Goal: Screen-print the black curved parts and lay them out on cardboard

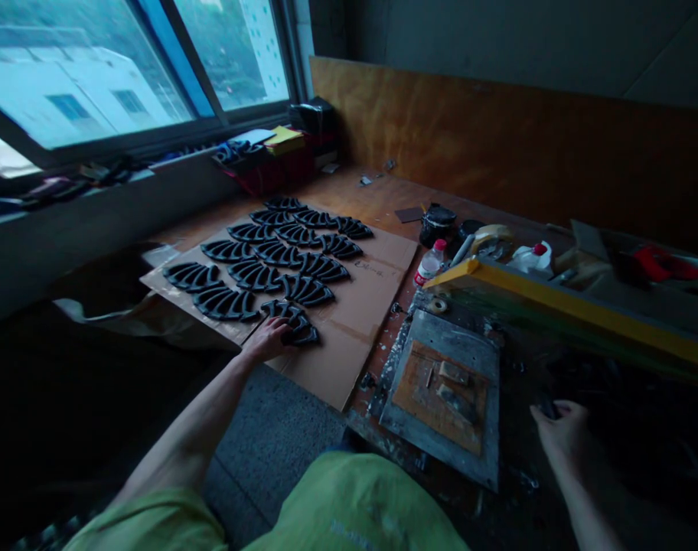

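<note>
My left hand [267,339] reaches to the near edge of a cardboard sheet [349,337], its fingers curled over a black ribbed, wing-shaped piece [303,327]. Several more black ribbed pieces [226,301] lie in rows on the same cardboard, beyond and to the left of that hand. Off to the right, my right hand [562,427] is closed in a pinch on a small dark piece [549,407], too dim to name. Beside it spreads a dark heap [624,413] whose contents I cannot make out.
Between my hands is a grey metal plate [441,329] bearing a brown board. A yellow-edged frame [578,306] leans behind it. Close by stand a red-capped bottle [429,264], a roll of tape [437,305] and a black pot [438,222]. Windows line the left wall.
</note>
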`<state>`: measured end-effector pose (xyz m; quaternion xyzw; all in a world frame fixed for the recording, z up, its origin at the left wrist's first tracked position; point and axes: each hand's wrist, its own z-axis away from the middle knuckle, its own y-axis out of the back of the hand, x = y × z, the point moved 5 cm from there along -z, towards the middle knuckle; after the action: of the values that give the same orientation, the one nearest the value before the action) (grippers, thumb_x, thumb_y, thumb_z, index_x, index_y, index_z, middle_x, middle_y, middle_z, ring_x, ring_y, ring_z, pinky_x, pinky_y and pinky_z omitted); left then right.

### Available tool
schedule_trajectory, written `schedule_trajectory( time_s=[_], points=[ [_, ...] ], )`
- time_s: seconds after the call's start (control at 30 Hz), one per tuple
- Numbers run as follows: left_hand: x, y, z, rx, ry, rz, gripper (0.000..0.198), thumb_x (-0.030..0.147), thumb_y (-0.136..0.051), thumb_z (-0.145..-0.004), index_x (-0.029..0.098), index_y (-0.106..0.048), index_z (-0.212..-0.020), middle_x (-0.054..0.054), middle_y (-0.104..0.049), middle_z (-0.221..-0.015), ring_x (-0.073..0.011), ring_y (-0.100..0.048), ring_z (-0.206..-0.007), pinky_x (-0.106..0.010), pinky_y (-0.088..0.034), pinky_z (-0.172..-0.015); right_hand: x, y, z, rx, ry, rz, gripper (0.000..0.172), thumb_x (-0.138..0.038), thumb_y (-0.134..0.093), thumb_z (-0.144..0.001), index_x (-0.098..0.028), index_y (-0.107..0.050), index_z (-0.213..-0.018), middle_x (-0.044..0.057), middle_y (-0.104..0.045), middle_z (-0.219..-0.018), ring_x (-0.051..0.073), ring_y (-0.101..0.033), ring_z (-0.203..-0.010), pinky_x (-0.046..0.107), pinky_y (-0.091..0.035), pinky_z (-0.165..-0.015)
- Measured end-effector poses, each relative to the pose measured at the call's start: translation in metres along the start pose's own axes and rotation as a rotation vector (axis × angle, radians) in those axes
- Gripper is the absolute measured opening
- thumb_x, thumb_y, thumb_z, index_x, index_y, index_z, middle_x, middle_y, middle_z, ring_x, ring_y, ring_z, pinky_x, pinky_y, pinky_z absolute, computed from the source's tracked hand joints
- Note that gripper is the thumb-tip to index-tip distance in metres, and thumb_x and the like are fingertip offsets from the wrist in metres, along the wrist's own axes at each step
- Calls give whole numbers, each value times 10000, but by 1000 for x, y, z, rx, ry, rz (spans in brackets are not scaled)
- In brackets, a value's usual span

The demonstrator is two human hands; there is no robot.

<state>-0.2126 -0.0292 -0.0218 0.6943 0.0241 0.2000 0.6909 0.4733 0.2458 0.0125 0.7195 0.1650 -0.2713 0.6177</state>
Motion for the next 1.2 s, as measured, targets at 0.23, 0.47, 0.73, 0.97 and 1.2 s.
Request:
schedule_trajectory(
  time_s=[0.23,0.47,0.73,0.97,1.2],
  points=[
    [-8,3,2,11,38,10,532,556,-670,-653,214,-684,-1061,-155,-561,-1339,-353,-480,-1266,-472,-392,-1046,-91,-21,45,-204,339,-201,404,-541,-567,-772,-204,-592,-994,108,-635,-988,270,-606,-955,424,-488,-887],
    [-6,-4,-6,-25,53,-19,535,575,-643,-656,221,-664,-1057,-147,-538,-1373,-336,-454,-1296,-438,-361,-1082,-134,-50,91,-448,571,-246,329,-426,-456,-914,-229,-655,-1087,95,-682,-1080,250,-625,-1038,436,-484,-951],
    [-27,-2,-13,-7,192,11,614,616,-664,-630,177,-637,-1058,-170,-543,-1344,-369,-471,-1271,-464,-374,-1074,-144,-61,110,-402,734,-138,284,-272,-487,-936,-266,-704,-1119,50,-667,-897,205,-608,-888,345,-506,-834],
    [33,14,-20,176,272,81,745,581,-732,-678,167,-527,-1263,-159,-400,-1489,-429,-280,-1387,-604,-256,-1107,-155,-58,110,-311,803,60,294,-196,-490,-930,-262,-731,-1084,91,-653,-957,238,-553,-943,402,-468,-876],
    [250,96,-88,363,66,936,604,592,-457,-885,173,-485,-1319,-91,-688,-971,-207,-668,-908,-414,-530,-879,-175,-73,135,-471,999,55,586,-367,-603,-893,-164,-444,-1420,133,-397,-1504,277,-327,-1405,512,-261,-1153]
  ],
)
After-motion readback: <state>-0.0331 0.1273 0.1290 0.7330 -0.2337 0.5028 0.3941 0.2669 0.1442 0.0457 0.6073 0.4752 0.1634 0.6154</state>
